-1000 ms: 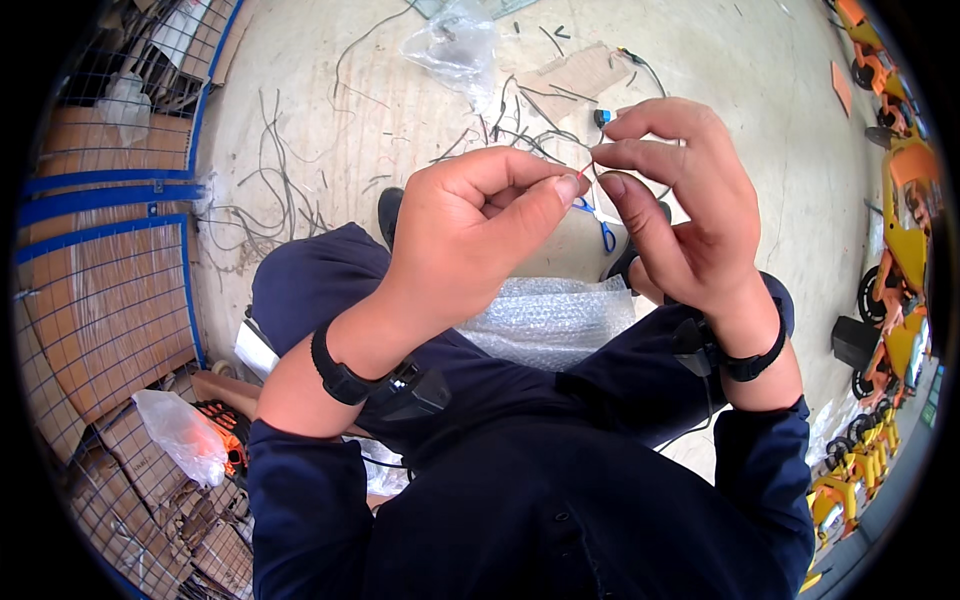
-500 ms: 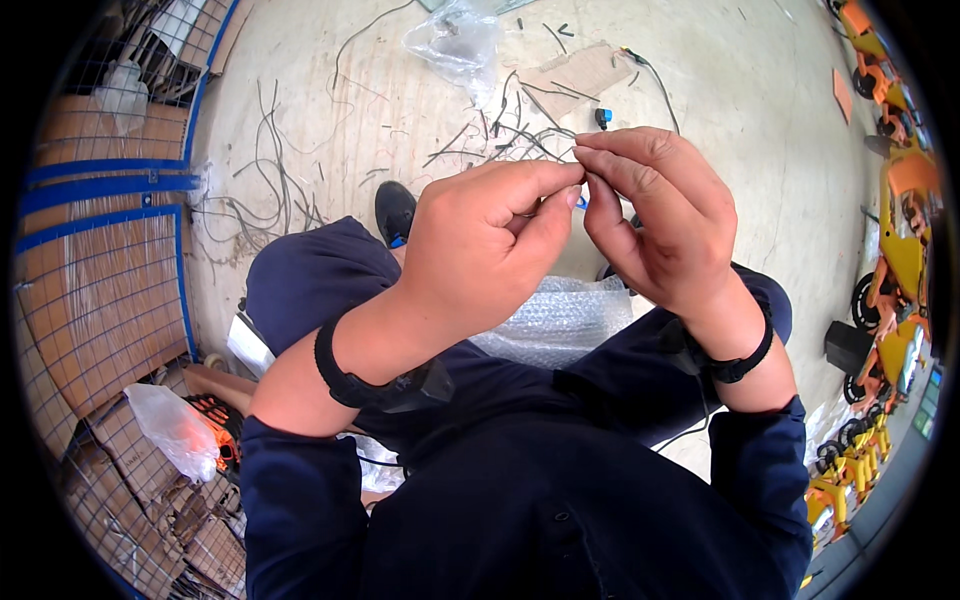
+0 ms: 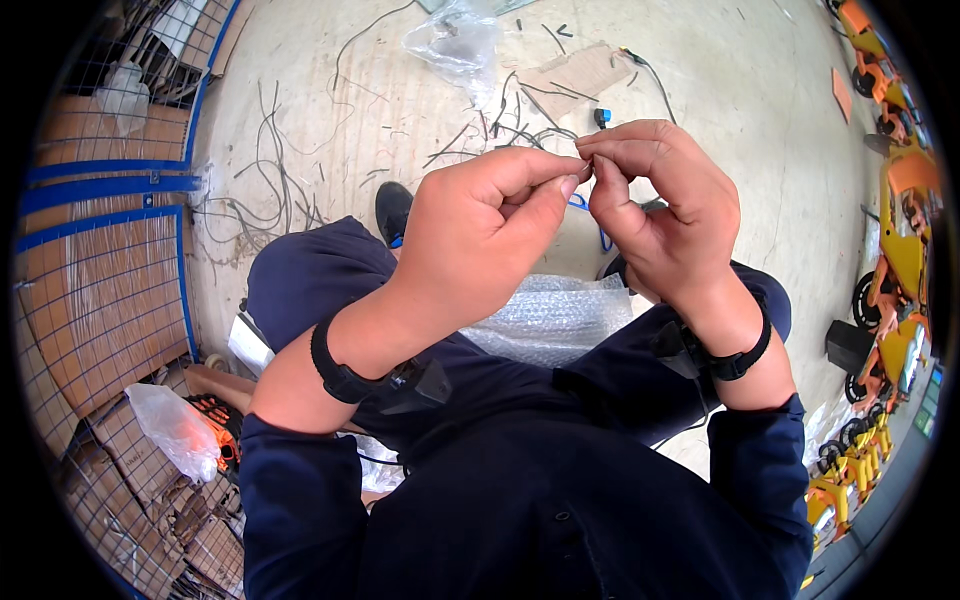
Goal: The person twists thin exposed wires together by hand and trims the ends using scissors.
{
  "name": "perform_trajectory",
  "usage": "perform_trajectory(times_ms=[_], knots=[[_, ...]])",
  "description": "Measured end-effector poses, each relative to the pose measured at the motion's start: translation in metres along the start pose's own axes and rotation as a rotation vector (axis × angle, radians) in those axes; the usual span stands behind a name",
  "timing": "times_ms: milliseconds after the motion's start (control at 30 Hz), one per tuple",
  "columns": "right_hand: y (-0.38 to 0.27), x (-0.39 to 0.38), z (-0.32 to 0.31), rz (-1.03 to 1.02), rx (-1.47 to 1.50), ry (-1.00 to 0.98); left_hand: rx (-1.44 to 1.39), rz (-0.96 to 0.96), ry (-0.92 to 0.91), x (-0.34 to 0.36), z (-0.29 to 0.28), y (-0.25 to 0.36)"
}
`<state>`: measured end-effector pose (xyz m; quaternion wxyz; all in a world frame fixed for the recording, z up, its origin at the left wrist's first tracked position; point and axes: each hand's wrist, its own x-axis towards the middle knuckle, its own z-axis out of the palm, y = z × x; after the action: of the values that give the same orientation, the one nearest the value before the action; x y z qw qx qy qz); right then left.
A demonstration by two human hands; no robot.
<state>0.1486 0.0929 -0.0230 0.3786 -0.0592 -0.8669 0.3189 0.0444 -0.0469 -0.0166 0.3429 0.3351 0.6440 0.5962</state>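
My left hand (image 3: pixel 485 225) and my right hand (image 3: pixel 672 215) meet at their fingertips in front of me, above the floor. Both are pinched, thumb against forefinger. Whatever sits between the fingertips is tiny and dark, and I cannot make out its kind. Beyond the fingers, cut lengths of black cable (image 3: pixel 513 131) lie scattered on the floor. A small blue-and-black part (image 3: pixel 601 118) stands close past my right fingertips. Below the hands a blue thing (image 3: pixel 578 202) shows partly, mostly hidden by my right hand.
Bubble wrap (image 3: pixel 558 318) lies between my legs. Farther off are a cardboard piece (image 3: pixel 580 80) and a clear plastic bag (image 3: pixel 455 45). Long dark cables (image 3: pixel 283 170) trail at left, beside a blue mesh cage (image 3: pixel 105 290). Yellow-and-orange wheeled machines (image 3: pixel 905 210) line the right side.
My right hand has risen slightly and its thumb has bent up toward the forefinger. The left hand has shifted a little, and the fingertips still meet.
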Motion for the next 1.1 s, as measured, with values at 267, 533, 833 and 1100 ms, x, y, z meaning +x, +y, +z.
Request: perform_trajectory(times_ms=[267, 533, 833, 1100], knots=[[0.003, 0.004, -0.005, 0.004, -0.074, -0.005, -0.056, -0.092, -0.040, 0.002, -0.002, 0.004], [0.012, 0.009, -0.007, -0.101, -0.077, -0.028, -0.141, -0.071, -0.030, 0.005, -0.002, -0.004], [0.003, 0.007, -0.018, 0.202, 0.149, -0.279, 0.012, 0.018, -0.056, 0.001, -0.004, -0.002], [0.004, 0.004, -0.015, 0.052, 0.053, -0.352, 0.119, 0.009, -0.219, 0.006, -0.009, -0.003]])
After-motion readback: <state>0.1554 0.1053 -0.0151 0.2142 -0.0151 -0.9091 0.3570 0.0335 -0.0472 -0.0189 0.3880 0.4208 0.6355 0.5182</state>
